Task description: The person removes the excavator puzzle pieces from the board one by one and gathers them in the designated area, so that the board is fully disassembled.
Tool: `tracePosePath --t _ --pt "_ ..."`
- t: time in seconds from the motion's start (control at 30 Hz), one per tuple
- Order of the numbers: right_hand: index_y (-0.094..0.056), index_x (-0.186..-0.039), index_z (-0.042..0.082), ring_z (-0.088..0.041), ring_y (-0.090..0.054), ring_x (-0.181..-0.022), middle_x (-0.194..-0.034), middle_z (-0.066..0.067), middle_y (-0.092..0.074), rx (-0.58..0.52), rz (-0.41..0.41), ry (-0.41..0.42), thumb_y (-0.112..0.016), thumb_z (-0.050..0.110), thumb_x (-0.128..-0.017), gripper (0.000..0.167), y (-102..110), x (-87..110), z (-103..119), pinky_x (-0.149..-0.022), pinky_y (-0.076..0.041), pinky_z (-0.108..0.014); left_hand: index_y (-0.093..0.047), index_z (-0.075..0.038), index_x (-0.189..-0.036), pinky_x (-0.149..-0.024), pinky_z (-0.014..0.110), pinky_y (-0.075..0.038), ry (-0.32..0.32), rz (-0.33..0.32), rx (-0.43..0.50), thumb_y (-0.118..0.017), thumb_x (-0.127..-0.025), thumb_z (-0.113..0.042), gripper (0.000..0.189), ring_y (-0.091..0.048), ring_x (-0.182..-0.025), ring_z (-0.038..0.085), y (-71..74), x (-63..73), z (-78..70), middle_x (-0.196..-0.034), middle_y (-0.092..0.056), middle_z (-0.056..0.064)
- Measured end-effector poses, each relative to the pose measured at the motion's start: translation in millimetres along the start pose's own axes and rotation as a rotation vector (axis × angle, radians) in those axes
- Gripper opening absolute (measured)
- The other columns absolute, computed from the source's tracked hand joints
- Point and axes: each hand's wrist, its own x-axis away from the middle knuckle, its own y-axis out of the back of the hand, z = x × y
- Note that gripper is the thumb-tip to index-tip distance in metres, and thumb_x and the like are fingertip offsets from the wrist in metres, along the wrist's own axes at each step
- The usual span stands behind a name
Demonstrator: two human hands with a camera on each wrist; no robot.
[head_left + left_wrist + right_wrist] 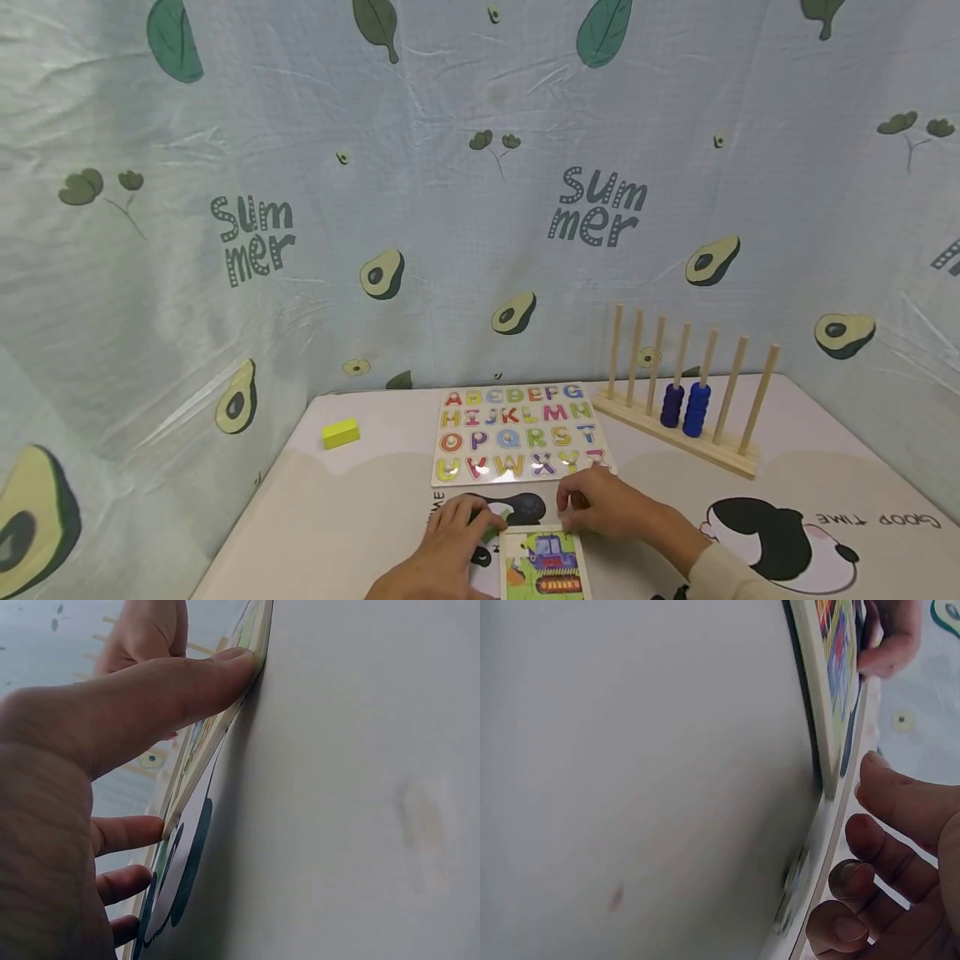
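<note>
A small wooden-framed picture puzzle (542,554) showing a blue and orange digger lies at the front of the table, in the head view. My left hand (452,542) holds it along its left side. In the left wrist view the thumb (232,667) presses on the puzzle's edge, while the index fingertip (157,828) meets its far corner. Beside the puzzle's far right corner is my right hand (606,504), its fingers loosely bent. The right wrist view shows nothing between that hand's thumb (892,787) and fingers.
Behind the hands lies an alphabet peg board (517,433) with coloured letters. To its right stands a wooden rack (675,433) of upright pegs, two bearing blue beads (696,410). A yellow block (341,433) sits at the far left. Patterned cloth (450,208) hangs behind the table.
</note>
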Motion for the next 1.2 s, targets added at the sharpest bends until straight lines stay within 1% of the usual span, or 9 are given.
tracePosePath --t 0.17,0.33,0.4,0.57,0.63,0.8,0.87,1.0,1.2 --pt "-0.07 -0.095 0.019 -0.003 -0.05 -0.069 -0.074 0.008 -0.056 -0.029 0.047 0.007 -0.079 0.017 -0.088 0.011 -11 -4.3 11 -0.062 -0.043 -0.022 -0.055 -0.035 -0.132 -0.107 0.063 -0.03 -0.006 0.01 0.001 -0.083 -0.069 -0.065 0.075 -0.033 -0.131 0.028 1.0 0.7 0.9 -0.135 -0.039 -0.008" --pt "-0.071 -0.097 0.019 -0.002 -0.051 -0.069 -0.076 0.009 -0.058 -0.058 0.061 0.035 -0.081 0.016 -0.086 0.015 -19 -7.2 21 -0.063 -0.044 -0.022 -0.055 -0.034 -0.133 -0.106 0.063 -0.03 -0.012 0.0 -0.003 -0.084 -0.069 -0.065 0.076 -0.033 -0.131 0.027 0.3 0.3 1.0 -0.133 -0.039 -0.009" --pt "-0.072 -0.097 0.018 -0.002 -0.051 -0.07 -0.077 0.01 -0.058 -0.061 0.065 0.041 -0.081 0.015 -0.085 0.016 -22 -8.2 25 -0.065 -0.045 -0.022 -0.055 -0.033 -0.133 -0.106 0.062 -0.031 -0.024 -0.007 -0.011 -0.083 -0.069 -0.065 0.077 -0.032 -0.131 0.027 0.1 0.3 1.2 -0.132 -0.039 -0.009" --pt "-0.074 -0.099 0.019 -0.002 -0.054 -0.078 -0.085 0.013 -0.061 -0.059 0.088 0.064 -0.082 0.018 -0.085 0.017 -27 -9.4 29 -0.072 -0.047 -0.023 -0.056 -0.031 -0.133 -0.105 0.063 -0.031 -0.048 -0.018 -0.015 -0.082 -0.069 -0.066 0.077 -0.032 -0.131 0.027 -0.2 0.7 1.9 -0.13 -0.039 -0.009" --pt "-0.074 -0.101 0.021 -0.001 -0.054 -0.081 -0.089 0.016 -0.061 -0.031 0.106 0.082 -0.082 0.022 -0.086 0.017 -30 -10.5 27 -0.074 -0.049 -0.024 -0.056 -0.031 -0.132 -0.105 0.062 -0.032 -0.046 -0.019 -0.014 -0.082 -0.068 -0.066 0.077 -0.033 -0.129 0.026 -0.6 0.7 2.4 -0.129 -0.039 -0.009" --pt "-0.074 -0.1 0.029 0.001 -0.052 -0.085 -0.09 0.02 -0.059 0.048 0.118 0.065 -0.081 0.027 -0.086 0.016 -34 -11.5 25 -0.078 -0.048 -0.025 -0.056 -0.032 -0.131 -0.104 0.061 -0.032 -0.036 -0.015 -0.014 -0.081 -0.067 -0.066 0.077 -0.033 -0.129 0.028 -1.8 1.0 3.1 -0.131 -0.04 -0.006" --pt "-0.074 -0.098 0.029 0.0 -0.05 -0.085 -0.09 0.019 -0.057 0.063 0.104 0.048 -0.082 0.025 -0.085 0.016 -35 -10.8 28 -0.078 -0.047 -0.026 -0.056 -0.032 -0.131 -0.105 0.061 -0.032 -0.036 -0.013 -0.012 -0.081 -0.068 -0.067 0.077 -0.033 -0.131 0.029 -1.9 1.0 3.3 -0.135 -0.041 -0.004" --pt "-0.074 -0.096 0.029 0.0 -0.048 -0.087 -0.09 0.018 -0.055 0.1 0.079 0.047 -0.083 0.023 -0.084 0.017 -36 -10.0 32 -0.079 -0.046 -0.026 -0.056 -0.032 -0.131 -0.106 0.063 -0.031 -0.042 -0.017 -0.018 -0.08 -0.068 -0.067 0.076 -0.034 -0.134 0.029 -2.5 0.5 4.0 -0.143 -0.043 -0.002" --pt "-0.073 -0.096 0.029 -0.001 -0.047 -0.088 -0.091 0.018 -0.053 0.127 0.079 0.023 -0.084 0.022 -0.083 0.018 -38 -9.6 35 -0.081 -0.046 -0.027 -0.056 -0.032 -0.132 -0.105 0.065 -0.03 -0.053 -0.02 -0.033 -0.079 -0.068 -0.068 0.076 -0.033 -0.136 0.029 -2.9 1.0 3.9 -0.146 -0.046 -0.004"
